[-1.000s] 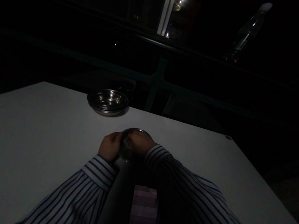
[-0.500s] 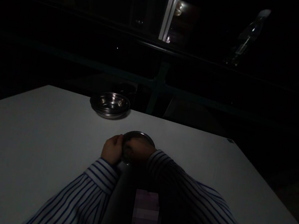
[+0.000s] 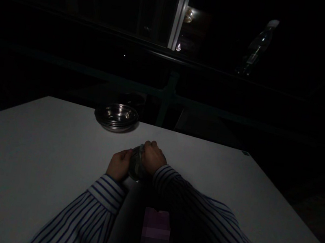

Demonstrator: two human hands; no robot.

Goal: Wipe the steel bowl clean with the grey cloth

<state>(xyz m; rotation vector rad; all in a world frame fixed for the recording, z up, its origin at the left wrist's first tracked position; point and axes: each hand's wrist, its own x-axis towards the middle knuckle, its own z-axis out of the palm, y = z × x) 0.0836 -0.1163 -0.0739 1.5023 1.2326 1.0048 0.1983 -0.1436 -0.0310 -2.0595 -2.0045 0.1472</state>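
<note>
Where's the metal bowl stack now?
In the head view, the stack of metal bowls sits left of centre at the far edge of the white table, beyond the left hand.

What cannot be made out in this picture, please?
Head view:
Right side of the held bowl: hidden by the right hand.
Count of stacked bowls: rims overlap in darkness.
Any print on the bottle: too small and dark.
Striped sleeves: cut off by the bottom edge.

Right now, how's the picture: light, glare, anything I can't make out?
All in the head view: dim overall, white table looking grey; bright glints inside the stacked bowls; the held bowl, between the left hand and right hand, too dark to read clearly; blocky pixels blot the bottom centre.
</note>
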